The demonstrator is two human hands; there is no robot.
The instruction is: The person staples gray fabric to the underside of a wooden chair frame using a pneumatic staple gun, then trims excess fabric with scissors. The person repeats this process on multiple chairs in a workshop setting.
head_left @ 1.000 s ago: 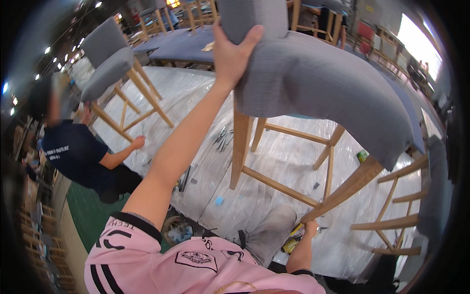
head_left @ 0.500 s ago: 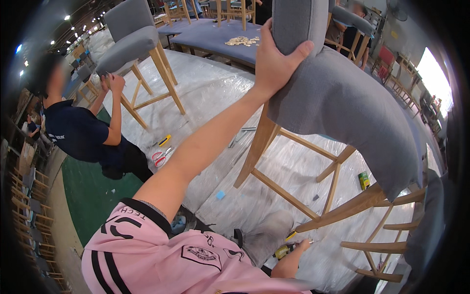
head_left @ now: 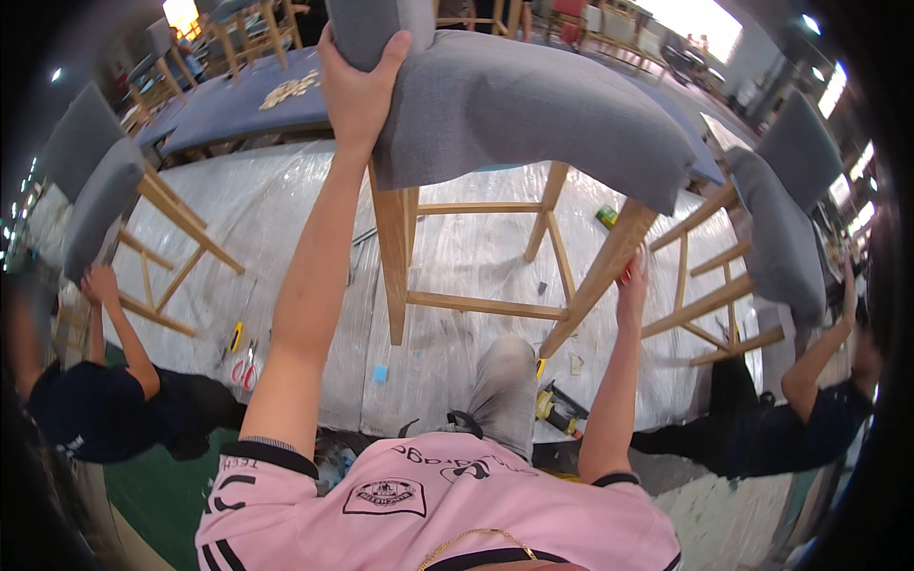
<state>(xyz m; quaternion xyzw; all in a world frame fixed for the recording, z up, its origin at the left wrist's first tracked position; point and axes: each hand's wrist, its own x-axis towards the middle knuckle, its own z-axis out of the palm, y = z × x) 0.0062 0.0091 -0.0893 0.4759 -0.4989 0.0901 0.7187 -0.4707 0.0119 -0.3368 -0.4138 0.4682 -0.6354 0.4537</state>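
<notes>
A wooden chair (head_left: 487,304) with a grey upholstered seat stands in front of me. Loose grey fabric (head_left: 543,109) drapes over its seat and hangs down the front. My left hand (head_left: 360,90) is closed round the edge of the chair's grey backrest (head_left: 381,24), thumb on the near side. Beside the chair's right front leg (head_left: 609,271), below the fabric's corner, my right hand (head_left: 633,276) is closed on a small red thing. Most of that red thing is hidden by the fingers and the leg, so its kind does not show.
Red-handled scissors (head_left: 248,369), a yellow cutter (head_left: 236,336) and a blue scrap (head_left: 381,373) lie on the plastic-covered table (head_left: 324,247). A green can (head_left: 606,217) lies behind the chair. A yellow-black tool (head_left: 554,411) sits near my knee. Co-workers handle chairs on both sides.
My view has swung right, showing another co-worker there. My right hand has risen from beside the yellow-black tool to the chair's right front leg. My left hand keeps its hold on the backrest.
</notes>
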